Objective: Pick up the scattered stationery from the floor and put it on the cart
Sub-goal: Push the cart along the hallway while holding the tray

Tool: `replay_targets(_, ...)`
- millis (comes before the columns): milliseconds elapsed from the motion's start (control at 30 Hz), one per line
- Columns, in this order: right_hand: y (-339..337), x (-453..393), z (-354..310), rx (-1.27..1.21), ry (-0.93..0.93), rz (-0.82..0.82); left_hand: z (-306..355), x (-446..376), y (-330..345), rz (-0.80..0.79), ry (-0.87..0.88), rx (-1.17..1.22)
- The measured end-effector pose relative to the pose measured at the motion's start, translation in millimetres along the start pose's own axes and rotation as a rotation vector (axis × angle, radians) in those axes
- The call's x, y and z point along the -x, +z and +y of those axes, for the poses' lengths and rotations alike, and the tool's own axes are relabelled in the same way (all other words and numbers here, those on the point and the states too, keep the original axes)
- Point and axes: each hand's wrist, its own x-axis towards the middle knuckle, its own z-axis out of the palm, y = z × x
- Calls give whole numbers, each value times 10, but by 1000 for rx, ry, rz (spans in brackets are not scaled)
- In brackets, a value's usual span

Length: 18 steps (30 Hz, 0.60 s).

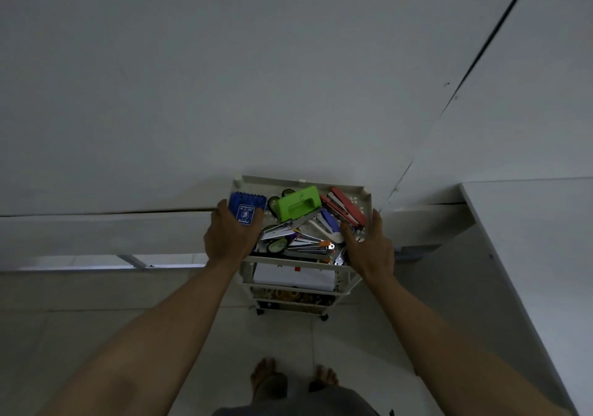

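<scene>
While the room is pretty dim, you can still make out the person standing barefoot on the tiled floor (353, 345) right in front of a small white rolling cart (301, 183), both arms stretched out over its top tray. Starting on the left, the left hand (229, 237) has its fingers curled round the lower end of a blue spiral notebook (247, 207), holding it at the left edge of the top tray, spiral binding pointing away from the person. Just right of that sits a bright green hole punch (296, 204) with a couple of dark tape rolls (274, 204) tucked beside it. Below those, the middle of the tray is a messy heap of metal staplers (305, 242), all overlapping, hard to count. Toward the back right corner lies a red stapler (346, 208) at an angle, with a purple and white one (327, 226) just in front of it. Further right, the right hand (370, 249) is at the tray's right rim with fingers loosely spread and relaxed, thumb up by the corner, gripping nothing as far as one can see. Under the top tray, the middle shelf holds a white paper stack (295, 277), and the bottom shelf has small mixed bits too blurry to name.
</scene>
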Motion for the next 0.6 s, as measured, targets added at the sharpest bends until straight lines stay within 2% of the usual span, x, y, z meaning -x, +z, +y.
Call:
replay_targets(367,-8,-362,-109,63,-144,-20,6,54,65,64,-98,32)
replay_targets(467,-5,-415,-136,67,-128,-36,11,31,67,65,-111,22)
replay_targets(600,71,-336,-126,19,-86,20,2,-117,30,32,-66,0)
